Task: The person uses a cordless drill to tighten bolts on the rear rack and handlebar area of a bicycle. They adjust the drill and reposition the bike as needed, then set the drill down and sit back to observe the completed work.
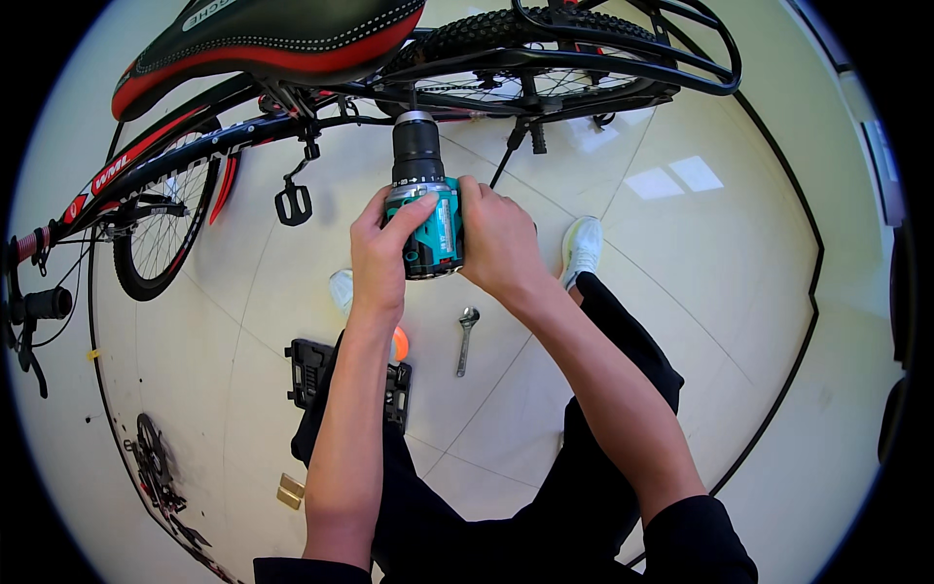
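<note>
Gripping a teal-and-black drill with both hands, pointing its chuck to twelve o'clock, toward the bicycle.
Wrapping the fingers of left hand and right hand around its sides; having, on the tiled floor, a black moulded case at seven o'clock from it, half hidden behind the left forearm, showing contents too dark to tell, and an adjustable wrench near half past five.

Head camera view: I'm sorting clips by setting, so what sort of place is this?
Probably an indoor workspace for bicycle repair, perhaps a workshop or spare room: a bicycle is on a glossy tiled floor, with a power drill and an adjustable wrench nearby.
</note>
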Motion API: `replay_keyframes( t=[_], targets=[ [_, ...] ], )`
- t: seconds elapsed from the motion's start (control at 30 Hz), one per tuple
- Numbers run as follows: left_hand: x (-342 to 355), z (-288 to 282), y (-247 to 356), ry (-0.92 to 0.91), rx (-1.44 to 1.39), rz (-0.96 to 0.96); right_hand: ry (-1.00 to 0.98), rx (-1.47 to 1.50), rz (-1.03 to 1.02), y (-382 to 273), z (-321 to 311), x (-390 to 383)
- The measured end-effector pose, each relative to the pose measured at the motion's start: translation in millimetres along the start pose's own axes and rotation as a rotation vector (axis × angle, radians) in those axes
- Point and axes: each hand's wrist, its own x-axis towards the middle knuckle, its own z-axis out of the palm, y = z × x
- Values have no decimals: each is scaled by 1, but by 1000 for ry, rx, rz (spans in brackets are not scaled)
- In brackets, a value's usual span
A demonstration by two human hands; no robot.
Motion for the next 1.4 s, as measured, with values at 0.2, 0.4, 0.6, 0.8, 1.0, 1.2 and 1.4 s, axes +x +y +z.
replay_keyframes(
  t=[0.2,0.4,0.6,0.8,1.0,1.2,1.4],
  targets=[
    [4,-2,0,-11,-20,-17,-18,17,12,-2,-2,3],
    [4,1,1,16,-77,70,-12,8,-2,-1,2,6],
    [15,-13,-5,-61,12,-1,-23,22,6,1,3,10],
    [13,-5,-4,-33,18,35,32,25,-5,3,5,8],
    [9,-12,2,17,-81,-117,138,68,-36,1,5,3],
    [-13,-8,-1,296,-572,-361,232,33,-55,-7,1,-4],
    [-47,21,-42,135,-827,-681,219,5,53,-8,7,-9]
  ],
)
